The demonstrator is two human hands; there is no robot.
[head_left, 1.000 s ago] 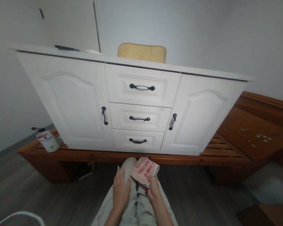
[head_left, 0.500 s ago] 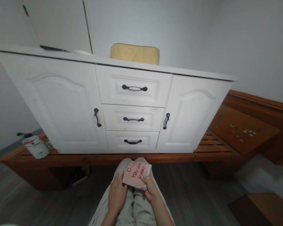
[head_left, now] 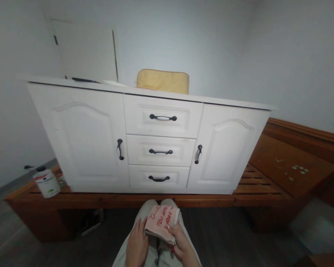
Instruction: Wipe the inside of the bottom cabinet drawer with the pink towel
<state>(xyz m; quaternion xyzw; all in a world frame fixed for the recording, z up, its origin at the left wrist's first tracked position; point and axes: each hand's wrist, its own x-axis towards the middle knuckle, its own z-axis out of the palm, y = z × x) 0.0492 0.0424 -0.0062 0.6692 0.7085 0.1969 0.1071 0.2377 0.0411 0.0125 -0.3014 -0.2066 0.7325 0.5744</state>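
Folded pink cloth (head_left: 161, 223) on lap, long axis toward cabinet (head_left: 144, 141), both hands' fingers (head_left: 171, 231) pinching it.

Seen from above: bare left hand (head_left: 136, 246) and right hand (head_left: 181, 245), no sleeves or rings in view, over legs in light beige-grey trousers (head_left: 158, 256) (a fingernail on the right hand looks painted red).

white cabinet (head_left: 86, 137) — on wooden platform (head_left: 119, 200) | yellow cushion (head_left: 163, 81) atop | canister (head_left: 46, 182) left
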